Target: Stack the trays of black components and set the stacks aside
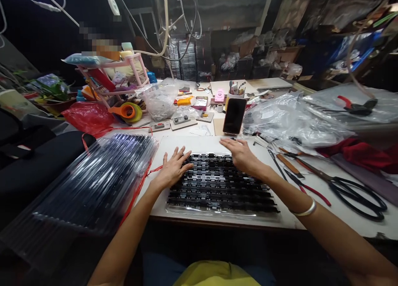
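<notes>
A clear plastic tray [186, 211] lies before me on the white table, filled with rows of small black parts [214, 186]. My left hand [171, 166] rests at the tray's far left corner, fingers spread, fingertips touching the parts there. Over the far right corner is my right hand [242, 153], its fingers stretched out to the left and close together. Nothing shows in its grasp, though the palm side is hidden. To the left stands a stack of similar filled plastic trays [93, 182], with red string [137, 190] along its right side.
A phone [234, 116] leans upright behind the tray. On the right lie large black scissors [351, 195], red-handled pliers [307, 188] and a wooden-handled tool [289, 165]. Clear plastic bags [295, 116] cover the back right. A pink rack [124, 70] and orange tape rolls [127, 111] stand back left.
</notes>
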Available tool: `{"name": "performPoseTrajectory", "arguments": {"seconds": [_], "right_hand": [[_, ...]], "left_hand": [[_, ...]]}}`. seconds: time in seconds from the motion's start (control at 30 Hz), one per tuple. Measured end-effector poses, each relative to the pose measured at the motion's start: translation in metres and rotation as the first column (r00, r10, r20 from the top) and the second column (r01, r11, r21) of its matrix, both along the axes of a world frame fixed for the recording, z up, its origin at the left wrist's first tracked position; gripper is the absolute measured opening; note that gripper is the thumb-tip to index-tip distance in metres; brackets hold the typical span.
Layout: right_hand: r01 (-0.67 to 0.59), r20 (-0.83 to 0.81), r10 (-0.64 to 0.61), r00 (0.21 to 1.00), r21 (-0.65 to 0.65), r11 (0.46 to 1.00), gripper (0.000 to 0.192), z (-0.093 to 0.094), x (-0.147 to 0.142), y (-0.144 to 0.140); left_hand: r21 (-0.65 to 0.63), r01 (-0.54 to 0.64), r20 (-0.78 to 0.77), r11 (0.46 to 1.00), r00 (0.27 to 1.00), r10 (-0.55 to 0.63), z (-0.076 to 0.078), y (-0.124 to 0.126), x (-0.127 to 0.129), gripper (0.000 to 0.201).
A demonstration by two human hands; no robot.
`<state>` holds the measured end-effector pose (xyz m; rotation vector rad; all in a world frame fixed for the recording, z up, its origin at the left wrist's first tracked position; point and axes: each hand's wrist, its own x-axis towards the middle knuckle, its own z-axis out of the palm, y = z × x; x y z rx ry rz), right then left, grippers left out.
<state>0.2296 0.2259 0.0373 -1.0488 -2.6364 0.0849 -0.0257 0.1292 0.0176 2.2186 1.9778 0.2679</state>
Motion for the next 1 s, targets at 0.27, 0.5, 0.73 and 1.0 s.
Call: {"name": "performPoseTrajectory", "arguments": {"seconds": [0.27, 0.5, 0.73, 1.0], "right_hand": [[0.167, -0.193, -0.164, 0.967, 0.001, 0.986, 0.051, -0.013, 0.083, -0.016], [-0.099, -0.22, 0.09, 0.971, -0.033, 0.994, 0.052, -0.008, 0.055, -0.04], [-0.138, -0.06, 0.133, 0.989, -0.083, 0.987, 0.026, -0.002, 0.002, -0.034], [-0.067, -0.022, 0.066, 0.998, -0.07, 0.995, 0.018, -0.015, -0.033, -0.022]], "left_hand": [[-0.021, 0.026, -0.008, 0.999, 1.0, -0.026, -0.007, 0.015, 0.012, 0.059], [-0.004, 0.028, 0.026, 1.0, 0.999, -0.028, -0.007, 0.021, 0.012, 0.051], [-0.007, 0.023, 0.071, 1.0, 0.997, -0.023, 0.001, 0.043, 0.011, 0.037], [0.011, -0.002, 0.074, 1.0, 0.997, 0.002, 0.013, 0.031, 0.007, 0.039]]}}
